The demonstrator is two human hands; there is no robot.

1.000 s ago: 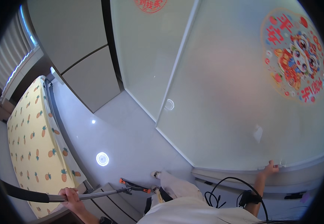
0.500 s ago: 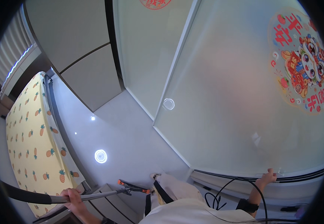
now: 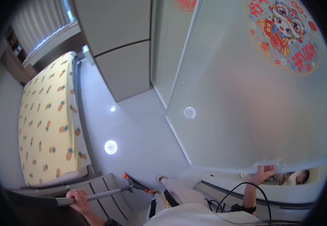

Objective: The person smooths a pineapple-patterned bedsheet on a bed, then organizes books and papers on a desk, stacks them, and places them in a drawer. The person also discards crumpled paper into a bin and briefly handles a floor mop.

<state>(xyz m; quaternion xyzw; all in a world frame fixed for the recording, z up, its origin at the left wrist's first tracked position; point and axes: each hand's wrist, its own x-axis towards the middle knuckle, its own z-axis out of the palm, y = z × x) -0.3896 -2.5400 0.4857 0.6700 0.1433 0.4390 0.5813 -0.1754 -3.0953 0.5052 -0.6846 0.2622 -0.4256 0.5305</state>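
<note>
My left hand [image 3: 80, 199] is wrapped round a long grey pole [image 3: 107, 194] with a black grip [image 3: 31, 198]. At its lower end sits a dark bar-shaped head [image 3: 137, 184] with orange tips, close to my feet. My right hand [image 3: 265, 174] has its fingers curled on the near edge of a frosted glass sliding door [image 3: 227, 124], beside a small clear fitting [image 3: 281, 163]. A colourful round sticker [image 3: 284, 34] is on that glass. Below the door's edge, dark floor tracks [image 3: 231, 194] show.
At the left stands a bed [image 3: 46, 124] with a yellow pineapple-print cover. Tall grey cabinets [image 3: 124, 71] rise behind it. Black cables [image 3: 263, 190] loop by my right arm. Past the door's edge, a small part of a person [image 3: 297, 177] shows.
The door's near edge has come away from the tracks, baring a gap beside my right hand. My view has turned, and the bed and cabinets sit further right. The pole stays in my left hand.
</note>
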